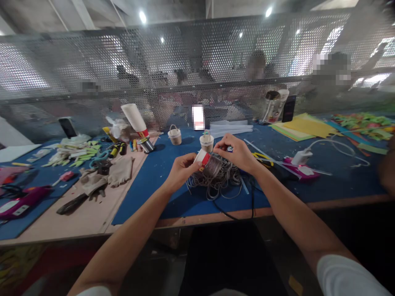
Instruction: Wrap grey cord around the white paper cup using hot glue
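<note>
My left hand is closed round the rim end of a paper cup, which is tilted on its side. The cup is white with a red band, and grey cord is wound round its lower part. Close to the cup, my right hand has its fingers pinched together; what they hold is too small to make out. A tangled heap of grey cord lies on the blue mat beneath both hands. Just behind them stands a small cord-covered basket, and a similar basket with a handle is to its left.
At left are a stack of paper cups, gloves, pliers and a purple device. Right of my hands lie yellow-handled pliers and a purple power strip. Coloured sheets and a perforated metal screen are behind.
</note>
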Action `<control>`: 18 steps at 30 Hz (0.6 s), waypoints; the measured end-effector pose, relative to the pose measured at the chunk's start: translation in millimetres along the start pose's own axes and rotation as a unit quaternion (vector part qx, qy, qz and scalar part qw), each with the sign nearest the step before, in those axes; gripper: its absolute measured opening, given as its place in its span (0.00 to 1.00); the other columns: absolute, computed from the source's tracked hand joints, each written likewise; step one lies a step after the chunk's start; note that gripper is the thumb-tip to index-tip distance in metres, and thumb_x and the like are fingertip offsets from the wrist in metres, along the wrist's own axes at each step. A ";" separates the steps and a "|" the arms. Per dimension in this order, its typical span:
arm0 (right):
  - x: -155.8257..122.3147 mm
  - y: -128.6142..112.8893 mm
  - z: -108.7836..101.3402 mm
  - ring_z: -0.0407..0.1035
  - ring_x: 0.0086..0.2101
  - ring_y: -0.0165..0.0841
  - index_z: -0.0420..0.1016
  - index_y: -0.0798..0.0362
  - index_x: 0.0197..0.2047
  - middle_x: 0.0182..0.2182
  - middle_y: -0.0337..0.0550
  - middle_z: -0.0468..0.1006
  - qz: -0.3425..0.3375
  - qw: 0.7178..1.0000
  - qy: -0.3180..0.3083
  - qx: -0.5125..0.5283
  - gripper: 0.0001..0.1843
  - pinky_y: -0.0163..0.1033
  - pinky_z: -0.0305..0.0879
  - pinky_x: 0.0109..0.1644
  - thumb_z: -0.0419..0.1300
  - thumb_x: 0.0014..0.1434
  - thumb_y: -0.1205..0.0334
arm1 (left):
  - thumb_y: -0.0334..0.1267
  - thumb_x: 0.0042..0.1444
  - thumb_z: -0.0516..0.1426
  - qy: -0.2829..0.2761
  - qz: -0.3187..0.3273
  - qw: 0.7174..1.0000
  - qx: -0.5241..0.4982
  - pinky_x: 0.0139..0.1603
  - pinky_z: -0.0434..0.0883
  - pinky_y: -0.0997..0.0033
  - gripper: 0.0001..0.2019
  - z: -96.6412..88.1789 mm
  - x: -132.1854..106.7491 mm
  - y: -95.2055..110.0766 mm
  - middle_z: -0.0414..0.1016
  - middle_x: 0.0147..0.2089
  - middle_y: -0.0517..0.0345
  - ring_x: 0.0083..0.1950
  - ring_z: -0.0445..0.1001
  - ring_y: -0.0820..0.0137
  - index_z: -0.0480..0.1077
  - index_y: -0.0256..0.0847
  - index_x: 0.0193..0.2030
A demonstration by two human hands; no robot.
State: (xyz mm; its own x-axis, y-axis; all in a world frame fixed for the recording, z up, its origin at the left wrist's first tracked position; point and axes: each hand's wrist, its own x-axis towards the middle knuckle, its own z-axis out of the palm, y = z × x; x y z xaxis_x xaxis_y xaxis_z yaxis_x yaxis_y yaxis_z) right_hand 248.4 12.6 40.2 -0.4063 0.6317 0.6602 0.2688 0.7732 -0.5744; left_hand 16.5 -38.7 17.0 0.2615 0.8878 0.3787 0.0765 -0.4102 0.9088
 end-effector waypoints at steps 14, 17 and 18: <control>1.2 1.3 -0.4 0.66 0.35 0.33 0.76 0.51 0.39 0.34 0.41 0.69 0.008 0.999 -0.042 -0.024 0.09 0.41 0.64 0.43 0.60 0.66 0.54 | 0.45 0.57 0.63 -0.006 0.008 1.000 0.006 0.35 0.65 0.74 0.12 -2.4 -0.1 -1.4 0.72 0.32 0.58 0.33 0.67 0.73 0.77 0.36 0.36; 1.4 1.5 0.1 0.66 0.36 0.33 0.76 0.51 0.39 0.34 0.41 0.69 0.007 0.999 -0.046 -0.022 0.08 0.41 0.64 0.43 0.60 0.65 0.56 | 0.46 0.57 0.63 -0.004 0.006 1.000 0.007 0.36 0.66 0.73 0.13 -2.7 -0.4 -1.3 0.73 0.33 0.57 0.34 0.68 0.72 0.77 0.36 0.36; 1.5 1.4 0.3 0.66 0.36 0.34 0.76 0.51 0.38 0.34 0.41 0.69 0.009 0.999 -0.048 -0.022 0.07 0.41 0.64 0.43 0.60 0.65 0.57 | 0.46 0.57 0.63 -0.004 0.004 1.000 0.005 0.36 0.66 0.73 0.13 -2.8 -0.5 -1.0 0.74 0.33 0.56 0.34 0.68 0.71 0.77 0.36 0.36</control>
State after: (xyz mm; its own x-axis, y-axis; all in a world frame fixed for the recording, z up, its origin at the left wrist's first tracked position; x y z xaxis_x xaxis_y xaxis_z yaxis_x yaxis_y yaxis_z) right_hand 248.0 14.7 40.2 -0.4821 0.6391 0.5993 0.3143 0.7647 -0.5626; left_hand 13.6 -38.1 16.4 0.2694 0.8833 0.3837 0.0850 -0.4187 0.9041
